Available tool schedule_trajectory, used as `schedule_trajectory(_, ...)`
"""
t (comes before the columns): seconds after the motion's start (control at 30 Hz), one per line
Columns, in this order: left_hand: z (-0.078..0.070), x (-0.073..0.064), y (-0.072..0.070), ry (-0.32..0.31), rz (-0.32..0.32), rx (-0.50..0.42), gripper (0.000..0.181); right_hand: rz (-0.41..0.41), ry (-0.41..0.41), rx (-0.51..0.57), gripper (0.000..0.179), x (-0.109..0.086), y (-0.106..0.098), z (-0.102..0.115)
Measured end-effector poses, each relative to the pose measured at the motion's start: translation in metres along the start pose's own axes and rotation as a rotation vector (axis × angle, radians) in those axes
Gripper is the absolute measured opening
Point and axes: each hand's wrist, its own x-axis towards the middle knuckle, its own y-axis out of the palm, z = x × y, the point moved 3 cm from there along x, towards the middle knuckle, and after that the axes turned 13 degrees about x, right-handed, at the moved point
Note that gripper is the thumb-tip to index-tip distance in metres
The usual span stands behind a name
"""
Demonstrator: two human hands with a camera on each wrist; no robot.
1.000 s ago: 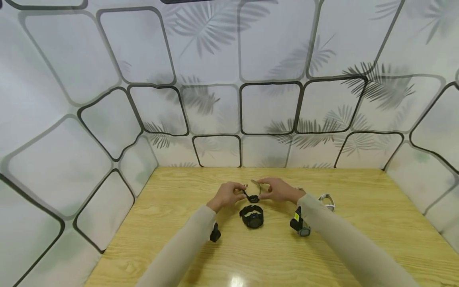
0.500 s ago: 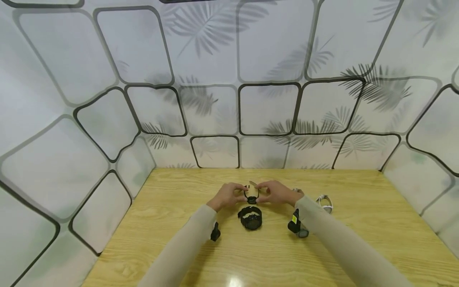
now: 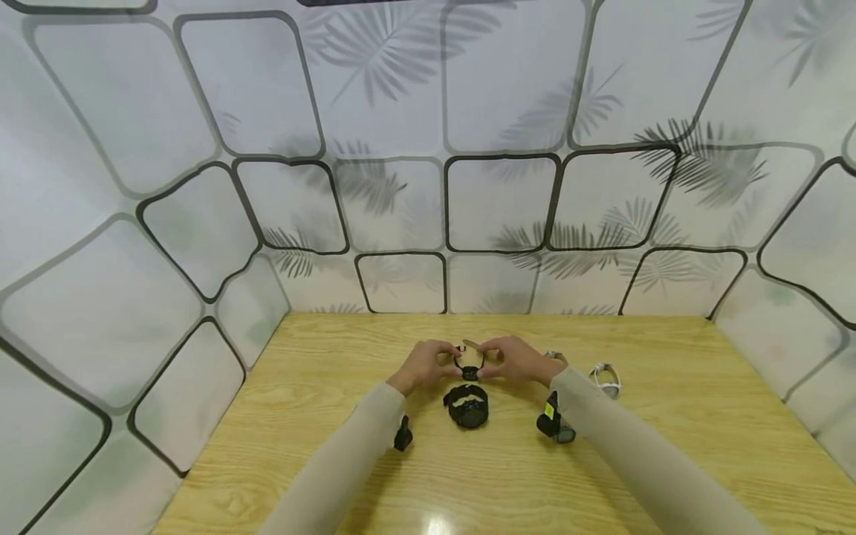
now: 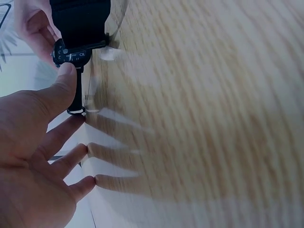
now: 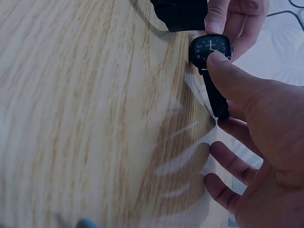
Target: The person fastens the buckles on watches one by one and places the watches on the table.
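A small black wristwatch [image 3: 471,373] with a dial of pale numerals sits between both hands, its strap unfastened and its two halves raised apart. My left hand [image 3: 428,364] holds it from the left: in the left wrist view the thumb presses at the case and the index finger supports the buckle end [image 4: 76,111]. From the other side my right hand [image 3: 513,358] has its thumb [image 5: 218,59] on the case edge and index finger at the strap's free end. Nearer my body stands a larger black wristwatch [image 3: 473,414], its strap closed into a loop.
On the right of the wooden table [image 3: 321,416] are a white-strapped watch [image 3: 607,380] and a partly covered watch [image 3: 555,358] behind the right wrist. A grey-faced watch [image 3: 565,435] lies under the right forearm. A patterned cloth wall [image 3: 401,282] rises behind the table.
The right half of the small watch's strap leans lower and more inward than a second ago. Both hands keep their hold, with the right hand shifted slightly left.
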Motion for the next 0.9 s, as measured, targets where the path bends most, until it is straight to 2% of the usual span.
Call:
schedule_trajectory(0.27, -0.005, -0.001, -0.004, -0.027, -0.042, -0.028, 0.035, -0.049, -0.018, 0.046, 0.061, -0.009, -0.003, 0.006)
schedule_trajectory(0.43, -0.007, 0.000, -0.009, -0.012, -0.070, -0.127, 0.038, -0.098, -0.005, 0.042, 0.066, -0.012, -0.010, 0.007)
schedule_trajectory(0.63, -0.011, -0.002, -0.015, 0.006, -0.088, -0.226, 0.040, -0.142, -0.067, 0.037, 0.066, -0.017, -0.018, 0.012)
schedule_trajectory(0.73, -0.012, -0.003, -0.015, -0.007, -0.082, -0.271, 0.042, -0.153, -0.088, 0.035, 0.066, -0.020, -0.019, 0.013)
schedule_trajectory(0.9, -0.011, -0.005, -0.015, -0.066, -0.048, -0.382, 0.045, -0.159, -0.115, 0.051, 0.065, -0.024, -0.019, 0.014)
